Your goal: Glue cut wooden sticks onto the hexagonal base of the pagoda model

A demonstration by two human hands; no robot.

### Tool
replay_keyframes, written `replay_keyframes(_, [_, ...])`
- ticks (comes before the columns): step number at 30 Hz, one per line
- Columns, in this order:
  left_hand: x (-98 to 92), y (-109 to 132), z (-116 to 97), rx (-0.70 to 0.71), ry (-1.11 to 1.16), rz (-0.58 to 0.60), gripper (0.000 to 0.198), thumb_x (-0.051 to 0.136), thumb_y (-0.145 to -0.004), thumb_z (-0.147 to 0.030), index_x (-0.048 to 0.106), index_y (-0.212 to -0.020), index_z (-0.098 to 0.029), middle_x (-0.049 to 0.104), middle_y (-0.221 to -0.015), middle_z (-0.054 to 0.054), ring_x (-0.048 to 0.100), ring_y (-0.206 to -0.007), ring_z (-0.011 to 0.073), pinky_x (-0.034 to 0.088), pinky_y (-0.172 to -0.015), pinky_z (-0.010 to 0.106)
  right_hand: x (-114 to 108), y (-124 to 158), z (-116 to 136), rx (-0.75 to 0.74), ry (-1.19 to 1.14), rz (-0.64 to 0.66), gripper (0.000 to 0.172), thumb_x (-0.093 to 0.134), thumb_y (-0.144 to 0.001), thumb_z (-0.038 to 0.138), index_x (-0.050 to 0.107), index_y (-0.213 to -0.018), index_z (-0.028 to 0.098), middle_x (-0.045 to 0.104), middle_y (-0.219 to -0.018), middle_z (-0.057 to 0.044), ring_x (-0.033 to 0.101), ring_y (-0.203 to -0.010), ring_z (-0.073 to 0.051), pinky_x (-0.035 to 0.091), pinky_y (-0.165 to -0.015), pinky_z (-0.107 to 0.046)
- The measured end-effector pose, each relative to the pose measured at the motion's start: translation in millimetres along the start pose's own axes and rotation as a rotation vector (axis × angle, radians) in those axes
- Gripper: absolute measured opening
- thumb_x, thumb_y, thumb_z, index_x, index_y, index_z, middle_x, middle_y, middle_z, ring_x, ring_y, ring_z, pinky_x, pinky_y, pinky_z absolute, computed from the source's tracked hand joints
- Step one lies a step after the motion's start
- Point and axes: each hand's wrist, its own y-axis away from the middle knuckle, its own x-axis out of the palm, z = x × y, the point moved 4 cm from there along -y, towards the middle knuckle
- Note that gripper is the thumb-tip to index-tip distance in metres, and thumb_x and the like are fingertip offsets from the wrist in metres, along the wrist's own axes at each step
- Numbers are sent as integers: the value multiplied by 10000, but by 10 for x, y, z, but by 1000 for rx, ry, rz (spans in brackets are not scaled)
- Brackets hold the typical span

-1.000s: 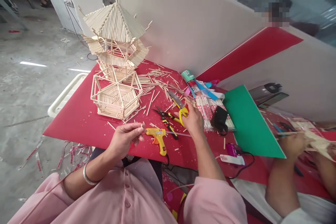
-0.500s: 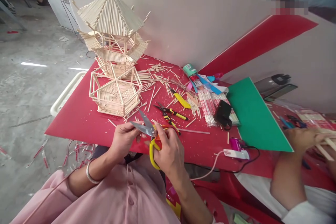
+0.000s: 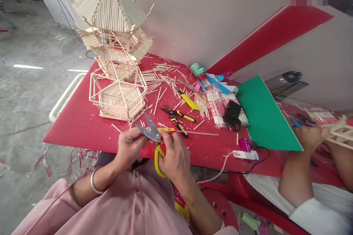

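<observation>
My right hand (image 3: 175,156) is closed around yellow-handled scissors (image 3: 152,132), whose metal blades are spread apart and point left. The blade tips reach my left hand (image 3: 131,147), whose fingers are pinched together; what they hold is hidden. Both hands are over the table's front edge. Beyond them stands a hexagonal frame (image 3: 122,101) built of pale wooden sticks, and behind it a pagoda-like stick model (image 3: 111,11) with a pointed roof. Black-and-yellow pliers (image 3: 176,116) lie beyond my right hand. A yellow utility knife (image 3: 189,101) is farther back.
Loose sticks (image 3: 162,75) are scattered over the red table (image 3: 74,117). Packs of sticks (image 3: 216,108), a black box-shaped device (image 3: 233,112) and a green board (image 3: 268,117) are to the right. A co-worker's hand (image 3: 311,136) is at far right, by a wooden frame (image 3: 343,136).
The whole view has shifted slightly, so the models appear farther left and higher. My hands keep nearly the same pose, with the scissor blades still apart. The co-worker's wooden frame shows a different angle.
</observation>
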Motion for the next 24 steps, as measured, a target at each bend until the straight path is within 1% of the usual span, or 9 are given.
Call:
replay_keyframes(3, [64,-35,-26,23,-3,32,184,653,-823,-186,745,-664,-179,669,-561,-6,576,-498,89,485,-508,170,-32,-26,-16,33,-34,9,558,556,-743,184,521,-1299,182,529,-991,-80,567,-892,-242,482,-734,-340])
replay_keyframes(6, [168,-111,-81,55,24,65,182,638,-830,-186,756,-692,-177,688,-585,4,591,-500,96,492,-502,175,-60,-79,-66,43,-49,-20,526,545,-751,173,518,-1276,183,552,-991,-80,575,-892,-242,489,-750,-339])
replay_keyframes(8, [243,-184,-121,80,49,71,179,631,-819,-183,757,-692,-176,690,-587,7,588,-485,97,490,-486,178,-73,-132,-127,39,-35,-44,493,529,-770,161,525,-1262,182,569,-970,-78,581,-862,-232,489,-740,-326])
replay_keyframes(10, [318,-267,-134,73,72,75,172,631,-802,-190,759,-688,-176,687,-581,10,583,-468,100,487,-468,184,-78,-196,-212,33,-9,-62,441,511,-793,152,547,-1232,177,583,-939,-76,586,-811,-220,483,-710,-313])
replay_keyframes(13, [416,-386,-82,7,92,58,145,651,-771,-212,763,-686,-174,684,-570,16,589,-467,109,484,-462,191,-78,-291,-351,20,34,-74,378,509,-825,175,577,-1196,166,604,-906,-82,599,-777,-221,470,-668,-306])
replay_keyframes(15, [468,-447,-13,-40,110,36,119,675,-746,-224,760,-683,-170,678,-554,16,586,-463,111,476,-457,193,-80,-339,-431,12,63,-72,387,523,-830,195,579,-1211,165,620,-900,-85,610,-787,-228,465,-661,-306])
replay_keyframes(18, [546,-508,108,-106,150,32,101,704,-710,-246,757,-685,-163,677,-547,16,575,-445,112,469,-445,202,-80,-379,-522,17,104,-48,405,532,-815,180,587,-1217,171,641,-904,-83,622,-792,-226,461,-667,-301])
replay_keyframes(21, [615,-545,224,-183,193,36,125,734,-675,-275,750,-672,-151,678,-541,24,571,-435,118,472,-441,216,-55,-384,-606,39,130,-10,388,536,-817,179,605,-1198,169,662,-902,-85,636,-784,-220,449,-659,-289])
replay_keyframes(24, [649,-573,296,-248,238,12,185,781,-642,-310,753,-702,-137,666,-528,25,560,-434,114,460,-436,217,-11,-361,-690,57,119,41,353,530,-861,220,610,-1200,165,691,-864,-78,644,-728,-199,418,-614,-265])
